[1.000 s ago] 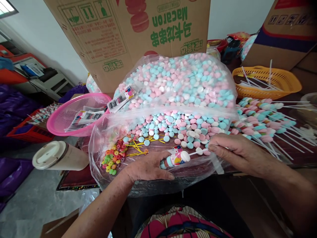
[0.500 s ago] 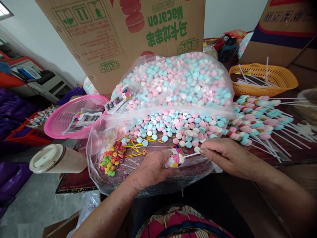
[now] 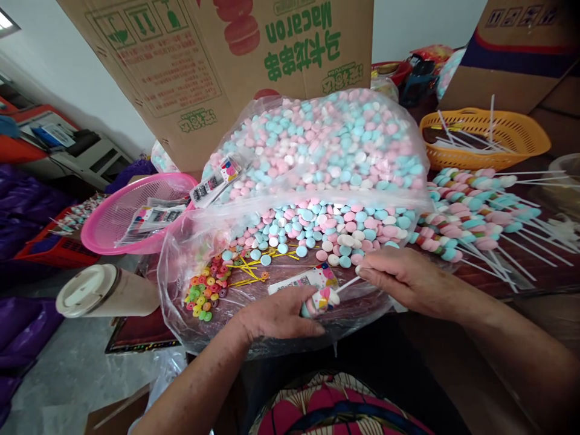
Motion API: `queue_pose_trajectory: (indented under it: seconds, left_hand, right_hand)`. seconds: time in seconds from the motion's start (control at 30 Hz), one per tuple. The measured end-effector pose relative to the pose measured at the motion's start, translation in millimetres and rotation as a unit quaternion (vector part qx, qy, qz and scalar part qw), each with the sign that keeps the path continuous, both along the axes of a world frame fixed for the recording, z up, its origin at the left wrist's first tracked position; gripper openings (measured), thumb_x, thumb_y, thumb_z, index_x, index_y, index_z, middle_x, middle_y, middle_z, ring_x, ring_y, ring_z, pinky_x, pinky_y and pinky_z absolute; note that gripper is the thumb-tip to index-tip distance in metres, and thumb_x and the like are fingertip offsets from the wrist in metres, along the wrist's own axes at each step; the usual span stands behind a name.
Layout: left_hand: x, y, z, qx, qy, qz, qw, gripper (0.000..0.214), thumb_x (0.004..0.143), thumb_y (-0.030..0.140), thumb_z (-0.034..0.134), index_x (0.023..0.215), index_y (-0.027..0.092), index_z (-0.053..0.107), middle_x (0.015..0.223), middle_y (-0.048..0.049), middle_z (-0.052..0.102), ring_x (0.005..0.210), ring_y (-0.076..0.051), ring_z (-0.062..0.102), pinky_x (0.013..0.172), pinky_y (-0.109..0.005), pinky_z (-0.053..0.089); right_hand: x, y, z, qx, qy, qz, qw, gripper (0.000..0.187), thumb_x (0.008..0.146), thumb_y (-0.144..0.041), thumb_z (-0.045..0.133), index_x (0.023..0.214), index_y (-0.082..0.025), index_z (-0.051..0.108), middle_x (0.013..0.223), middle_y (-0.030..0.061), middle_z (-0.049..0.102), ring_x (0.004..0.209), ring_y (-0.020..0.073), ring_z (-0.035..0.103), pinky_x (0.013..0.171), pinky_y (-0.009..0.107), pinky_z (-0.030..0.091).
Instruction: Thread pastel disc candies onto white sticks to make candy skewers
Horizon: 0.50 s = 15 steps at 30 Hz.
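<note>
A candy skewer (image 3: pixel 322 300) in a clear wrapper printed in pink, white and yellow lies across the front of the plastic sheet. My left hand (image 3: pixel 281 313) is closed round its candy end, the thumb below it. The white stick (image 3: pixel 348 284) slants up to the right, where my right hand (image 3: pixel 408 279) pinches its far end. Just behind the left fingers lies a flat printed wrapper (image 3: pixel 296 283). Loose pink, blue and white candies (image 3: pixel 338 232) spread beyond both hands. Small coloured candy rings (image 3: pixel 211 284) and yellow twist ties (image 3: pixel 247 272) lie to the left.
Finished candy skewers (image 3: pixel 471 211) are piled at the right, below a yellow basket (image 3: pixel 525 142) holding sticks. A large candy bag (image 3: pixel 326 145) leans before a cardboard box (image 3: pixel 181 66). At the left stand a pink basket (image 3: pixel 102 226) with wrappers and a lidded cup (image 3: pixel 109 290).
My left hand has shifted slightly down with the wrapped skewer, which tilts more. The flat printed wrapper behind it shows more fully. My right hand has moved a little left on the stick.
</note>
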<state>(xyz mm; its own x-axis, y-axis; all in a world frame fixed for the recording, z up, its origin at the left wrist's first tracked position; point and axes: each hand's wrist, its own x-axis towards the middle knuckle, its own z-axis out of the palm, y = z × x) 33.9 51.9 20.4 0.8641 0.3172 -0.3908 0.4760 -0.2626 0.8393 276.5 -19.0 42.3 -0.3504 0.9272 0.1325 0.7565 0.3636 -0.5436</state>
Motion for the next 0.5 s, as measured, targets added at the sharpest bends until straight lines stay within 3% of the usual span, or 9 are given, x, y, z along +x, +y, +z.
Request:
queue_pose_trajectory:
  seconds: [0.07,0.13,0.2,0.27,0.37,0.43,0.5]
  left_hand:
    - [-4.3,1.5,-1.2,-0.155,0.032,-0.052,0.986,0.043,0.071,0.031,0.069,0.11,0.022,0.052,0.077,0.0012,0.061,0.063,-0.015,0.057,0.058,-0.027,0.049]
    - [-6.7,2.9,-4.8,-0.296,0.046,-0.073,0.951,0.06,0.065,0.034,0.075,0.115,0.024,0.045,0.077,0.0022,0.061,0.057,-0.014,0.057,0.051,-0.026,0.049]
    - [-8.6,5.3,-6.8,-0.327,0.048,-0.08,0.94,0.072,0.058,0.036,0.081,0.119,0.025,0.043,0.085,0.0002,0.064,0.061,-0.015,0.06,0.053,-0.027,0.051]
    - [-10.6,8.2,-4.8,-0.245,0.051,-0.091,0.964,0.072,0.059,0.035,0.081,0.12,0.023,0.045,0.093,-0.0025,0.066,0.071,-0.018,0.063,0.062,-0.03,0.052]
    - [-11.2,7.8,3.2,-0.027,0.036,-0.048,0.998,0.076,0.064,0.031,0.077,0.131,0.02,0.042,0.121,-0.0102,0.061,0.106,-0.028,0.058,0.09,-0.039,0.046]
    - [-8.2,2.2,7.2,0.077,0.013,0.023,0.997,0.081,0.066,0.031,0.075,0.137,0.021,0.036,0.138,-0.0116,0.048,0.124,-0.031,0.044,0.103,-0.043,0.035]
    - [-3.5,-5.9,8.1,0.111,0.003,0.076,0.991,0.074,0.072,0.032,0.07,0.137,0.022,0.036,0.139,-0.0114,0.046,0.125,-0.031,0.041,0.104,-0.045,0.032]
  right_hand:
    - [4.4,-0.8,5.3,0.004,0.008,0.035,0.999,0.033,0.095,-0.029,0.035,0.065,-0.02,0.043,0.062,-0.0004,0.051,0.061,0.0137,0.045,0.058,0.026,0.032]
    - [7.2,-1.0,10.8,0.005,0.026,0.05,0.998,0.032,0.095,-0.03,0.035,0.066,-0.02,0.043,0.063,-0.0007,0.05,0.061,0.0133,0.044,0.059,0.025,0.032]
    - [9.5,-0.7,14.9,0.008,0.046,0.047,0.998,0.032,0.095,-0.03,0.037,0.065,-0.02,0.042,0.061,-0.0015,0.048,0.06,0.0127,0.044,0.057,0.025,0.032]
    - [11.1,-0.3,16.0,0.009,0.062,0.041,0.997,0.033,0.095,-0.031,0.038,0.063,-0.02,0.039,0.059,-0.0022,0.046,0.058,0.0121,0.043,0.057,0.024,0.032]
    - [11.0,-0.2,10.8,0.007,0.066,0.015,0.998,0.035,0.095,-0.034,0.037,0.062,-0.02,0.039,0.058,-0.0021,0.045,0.057,0.0122,0.043,0.056,0.025,0.033]
    - [9.3,-0.5,5.1,0.009,0.069,-0.016,0.997,0.036,0.095,-0.036,0.037,0.063,-0.02,0.041,0.059,-0.0016,0.047,0.057,0.0125,0.043,0.055,0.025,0.033]
    - [7.4,-0.8,0.9,0.013,0.075,-0.037,0.996,0.036,0.095,-0.037,0.036,0.063,-0.02,0.041,0.059,-0.0016,0.047,0.056,0.0124,0.043,0.054,0.025,0.032]
